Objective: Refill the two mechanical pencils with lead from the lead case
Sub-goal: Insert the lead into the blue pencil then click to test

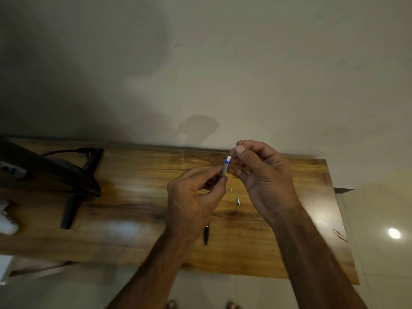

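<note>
My left hand (pixel 191 197) grips a grey mechanical pencil (pixel 224 167) and holds it upright above the wooden table (pixel 133 210). A white eraser (pixel 228 158) over a blue ring shows at the pencil's top end. My right hand (pixel 263 175) hovers at that top end, thumb and forefinger pinched close to the eraser; I cannot tell whether they hold anything. A second, black pencil (pixel 206 235) lies on the table below my left wrist, partly hidden. Two small metal caps (pixel 231 189) (pixel 238 201) lie between my hands. The lead case is not visible.
A black stand with legs (pixel 73 204) and a plugged cable (pixel 84 150) takes up the table's left end. Something white (pixel 7 219) sits at the far left edge. A plain wall rises behind the table. Tiled floor (pixel 379 230) shows at the right.
</note>
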